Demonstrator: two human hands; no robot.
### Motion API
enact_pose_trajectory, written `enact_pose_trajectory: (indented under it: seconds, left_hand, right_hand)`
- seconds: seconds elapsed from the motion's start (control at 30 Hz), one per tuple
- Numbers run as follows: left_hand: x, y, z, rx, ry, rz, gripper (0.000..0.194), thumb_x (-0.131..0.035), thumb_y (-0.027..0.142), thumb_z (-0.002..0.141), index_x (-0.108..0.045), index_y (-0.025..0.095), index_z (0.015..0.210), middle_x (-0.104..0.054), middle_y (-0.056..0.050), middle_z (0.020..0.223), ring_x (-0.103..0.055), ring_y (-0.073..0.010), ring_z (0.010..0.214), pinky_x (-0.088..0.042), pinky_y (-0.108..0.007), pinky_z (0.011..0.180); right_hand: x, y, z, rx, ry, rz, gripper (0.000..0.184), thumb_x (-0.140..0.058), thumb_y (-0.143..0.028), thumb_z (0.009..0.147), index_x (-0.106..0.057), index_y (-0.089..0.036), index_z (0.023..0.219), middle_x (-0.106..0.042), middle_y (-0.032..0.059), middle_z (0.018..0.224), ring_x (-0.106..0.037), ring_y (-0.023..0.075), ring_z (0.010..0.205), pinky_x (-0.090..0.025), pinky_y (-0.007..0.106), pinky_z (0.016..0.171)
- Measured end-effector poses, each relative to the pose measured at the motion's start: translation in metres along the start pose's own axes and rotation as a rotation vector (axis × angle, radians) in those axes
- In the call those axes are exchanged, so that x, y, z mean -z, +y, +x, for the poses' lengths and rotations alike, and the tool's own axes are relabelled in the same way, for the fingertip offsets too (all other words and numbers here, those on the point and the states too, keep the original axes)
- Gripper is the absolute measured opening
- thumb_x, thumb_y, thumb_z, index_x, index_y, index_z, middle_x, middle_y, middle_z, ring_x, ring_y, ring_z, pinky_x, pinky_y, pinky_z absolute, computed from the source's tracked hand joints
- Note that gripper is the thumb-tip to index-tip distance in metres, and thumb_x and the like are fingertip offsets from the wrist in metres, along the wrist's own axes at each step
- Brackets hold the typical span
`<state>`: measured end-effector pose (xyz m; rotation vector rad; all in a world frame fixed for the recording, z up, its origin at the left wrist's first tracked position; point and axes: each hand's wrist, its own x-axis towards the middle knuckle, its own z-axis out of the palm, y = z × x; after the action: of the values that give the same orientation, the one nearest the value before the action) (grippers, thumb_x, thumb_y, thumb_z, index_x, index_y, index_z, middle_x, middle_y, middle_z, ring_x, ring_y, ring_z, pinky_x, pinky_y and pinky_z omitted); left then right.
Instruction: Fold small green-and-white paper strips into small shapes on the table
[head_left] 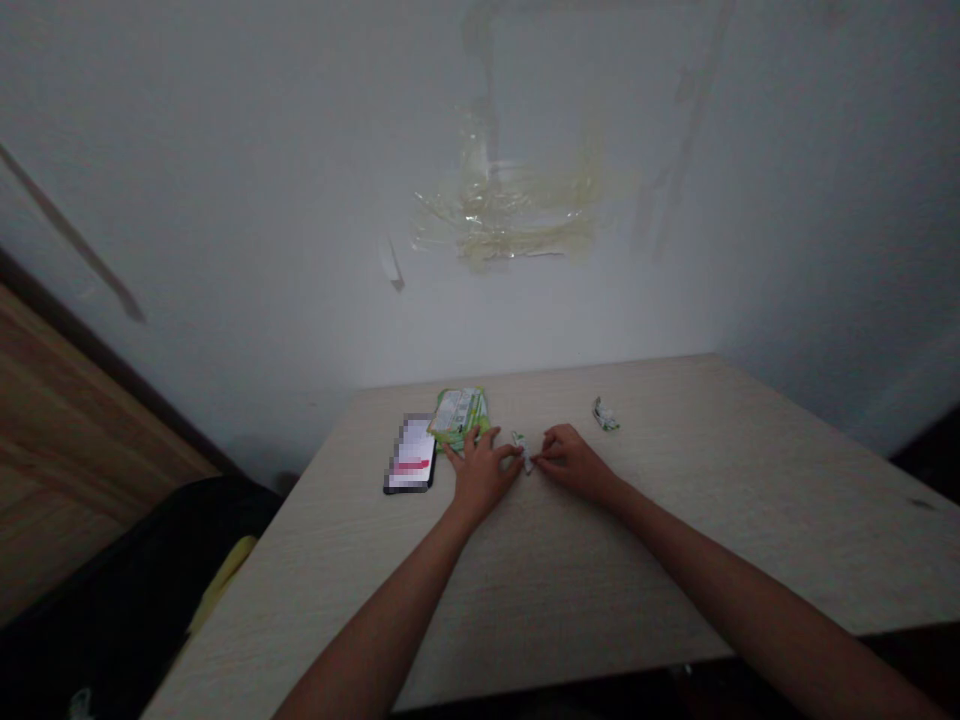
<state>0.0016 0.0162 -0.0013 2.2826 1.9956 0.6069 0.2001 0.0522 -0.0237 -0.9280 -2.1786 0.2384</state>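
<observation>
A small white-and-green wrapped piece (522, 447) is between my two hands, low over the table. My left hand (481, 478) pinches its left side with thumb and forefinger, while the other fingers spread out toward a green-and-white packet (459, 412). From the right, my right hand (571, 462) is closed, its fingertips pinched at the piece's right edge. What lies inside the wrapping is too small to make out. A crumpled white-and-green wrapper (605, 414) rests farther back, beyond my right hand.
A phone (411, 455) with a lit, blurred screen lies left of my left hand, beside the packet. The pale wooden table (675, 620) meets a white wall (285, 200) with peeling tape (517, 225). Dark cloth (142, 560) and wooden boards (60, 430) are at the left.
</observation>
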Motion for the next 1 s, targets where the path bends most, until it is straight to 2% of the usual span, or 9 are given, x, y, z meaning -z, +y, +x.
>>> enact_pose_trajectory:
  seconds: [0.13,0.3,0.47,0.67,0.87,1.0]
  left_hand:
    - [-0.0019,-0.0006,0.0002,-0.004,0.004,-0.002,0.024,-0.059,0.050,0.084,-0.070,0.045,0.106,-0.050,0.002,0.143,-0.027,-0.0330,0.140,-0.002,-0.072,0.109]
    - [-0.0034,-0.0017,0.0012,-0.015,0.011,-0.005,0.026,-0.059,0.051,0.084,-0.068,0.048,0.108,-0.050,0.001,0.142,-0.028,-0.0336,0.139,-0.001,-0.072,0.109]
    - [-0.0019,-0.0023,0.0024,0.003,-0.032,0.000,0.033,-0.058,0.054,0.084,-0.065,0.048,0.116,-0.048,0.000,0.145,-0.027,-0.0335,0.140,-0.002,-0.071,0.109]
    - [-0.0060,-0.0052,0.0046,-0.008,-0.035,0.016,0.040,-0.057,0.052,0.085,-0.062,0.040,0.123,-0.043,-0.002,0.150,-0.025,-0.0335,0.141,-0.004,-0.069,0.112]
    - [-0.0091,-0.0080,0.0060,-0.039,-0.001,-0.012,0.031,-0.062,0.047,0.084,-0.069,0.036,0.112,-0.048,-0.001,0.146,-0.029,-0.0328,0.139,-0.002,-0.069,0.112]
    - [-0.0098,-0.0065,0.0055,-0.055,0.019,-0.068,0.025,-0.064,0.043,0.083,-0.071,0.038,0.107,-0.050,-0.002,0.143,-0.030,-0.0335,0.139,-0.002,-0.073,0.109]
  right_hand:
    - [-0.0016,0.0049,0.0003,-0.044,0.040,-0.032,0.014,-0.065,-0.025,0.085,-0.077,-0.022,0.093,-0.061,0.0075,0.091,-0.055,0.0211,0.093,-0.047,0.038,0.085]
    - [-0.0033,0.0046,-0.0006,-0.026,0.003,-0.120,0.028,-0.068,-0.024,0.082,-0.073,-0.023,0.109,-0.059,0.0107,0.102,-0.053,0.0243,0.101,-0.046,0.040,0.089]
    - [-0.0040,0.0070,-0.0020,-0.020,-0.034,-0.117,0.029,-0.067,-0.021,0.082,-0.073,-0.024,0.110,-0.058,0.0114,0.106,-0.051,0.0248,0.106,-0.045,0.042,0.094]
    - [-0.0043,0.0069,-0.0020,-0.011,-0.042,-0.092,0.027,-0.066,-0.021,0.084,-0.073,-0.027,0.109,-0.058,0.0107,0.108,-0.051,0.0245,0.107,-0.044,0.042,0.095]
    - [-0.0042,0.0070,-0.0017,-0.040,-0.096,-0.093,0.028,-0.061,-0.023,0.087,-0.072,-0.028,0.112,-0.056,0.0106,0.112,-0.049,0.0248,0.110,-0.042,0.042,0.097]
    - [-0.0064,0.0099,-0.0010,-0.118,-0.100,-0.133,0.046,-0.064,-0.022,0.082,-0.061,-0.020,0.128,-0.055,0.0138,0.116,-0.046,0.0267,0.114,-0.038,0.044,0.102]
